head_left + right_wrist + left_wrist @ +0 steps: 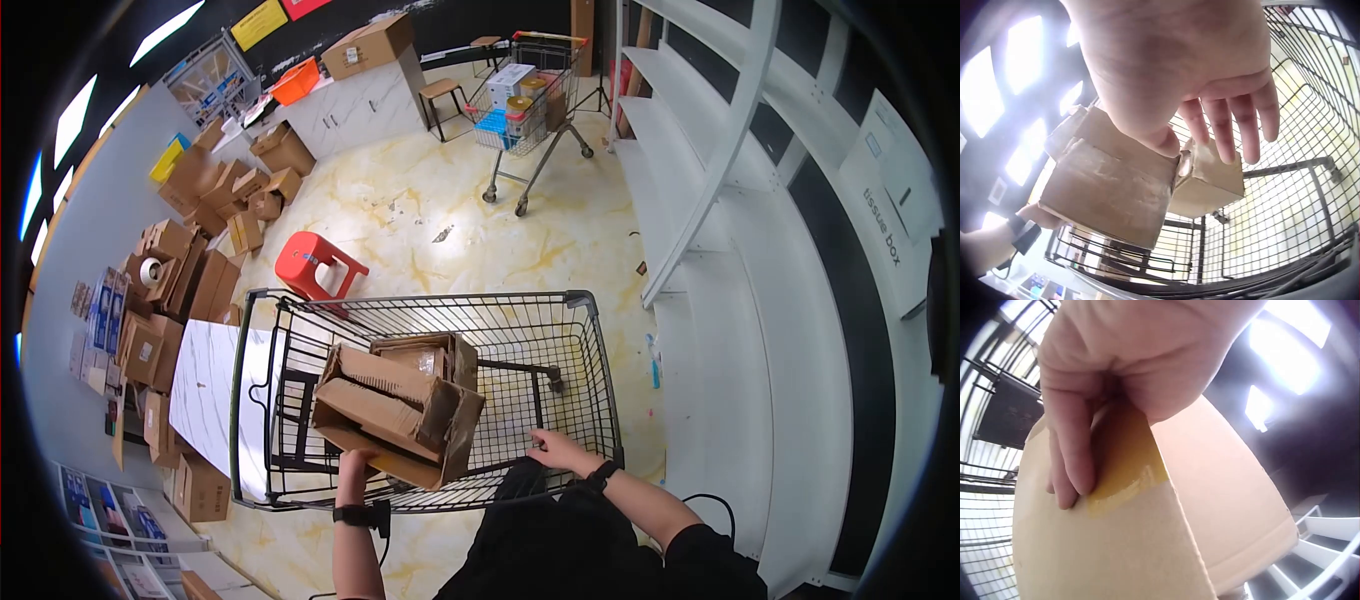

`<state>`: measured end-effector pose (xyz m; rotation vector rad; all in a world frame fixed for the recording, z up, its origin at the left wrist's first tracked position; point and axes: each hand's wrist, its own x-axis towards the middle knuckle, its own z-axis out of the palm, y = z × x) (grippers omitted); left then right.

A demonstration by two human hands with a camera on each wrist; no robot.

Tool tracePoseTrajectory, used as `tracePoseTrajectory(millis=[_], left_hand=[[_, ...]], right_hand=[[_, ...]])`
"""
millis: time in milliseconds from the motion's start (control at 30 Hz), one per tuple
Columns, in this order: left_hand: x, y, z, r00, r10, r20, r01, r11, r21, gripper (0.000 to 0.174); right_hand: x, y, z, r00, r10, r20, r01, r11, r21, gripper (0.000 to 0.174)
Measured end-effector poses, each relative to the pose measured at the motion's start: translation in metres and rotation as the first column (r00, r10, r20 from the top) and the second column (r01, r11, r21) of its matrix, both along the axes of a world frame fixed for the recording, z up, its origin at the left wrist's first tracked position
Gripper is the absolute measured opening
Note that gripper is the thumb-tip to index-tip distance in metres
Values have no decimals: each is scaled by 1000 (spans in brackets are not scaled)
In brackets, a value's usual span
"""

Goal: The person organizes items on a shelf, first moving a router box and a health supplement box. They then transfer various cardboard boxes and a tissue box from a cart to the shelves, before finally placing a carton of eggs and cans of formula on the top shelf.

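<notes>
The left grip [356,464] seems to hold an open carton [385,412].

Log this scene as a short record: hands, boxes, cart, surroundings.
Cart: black, wire mesh
Left hand: grips the taped edge of a box
Right hand: holds nothing; near the cart
Second box: just beyond the first
Stool: red, beyond the cart
Shelves: white, right of the cart
Far cart: loaded with goods

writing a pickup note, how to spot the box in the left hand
In the head view, find the black cart and look left of its centre. The held box is brown, its edge in the left hand. It looks larger than the small box just beyond it.
</notes>
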<state>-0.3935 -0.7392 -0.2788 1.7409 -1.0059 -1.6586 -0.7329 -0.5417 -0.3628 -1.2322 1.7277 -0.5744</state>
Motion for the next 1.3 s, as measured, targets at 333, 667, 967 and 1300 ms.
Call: tracePoseTrajectory(millis=[333,667,967,1300], left_hand=[[-139,56,131,884,-464,-64,408,830,-380,19],[-281,130,207,603,-795,-65,603,508,-615,21],[-408,235,295,-68,-986,-153,626,77,-776,14],[-484,357,380,-495,-869,-10,568,-314,-761,41]], right_hand=[[-2,45,99,538,-133,832,428,894,-134,87],[-25,177,189,448,-211,869,851,399,-342,70],[-3,316,319,168,-557,813,880,-287,-378,67],[4,389,440,-245,-809,535,716,-523,-462,58]])
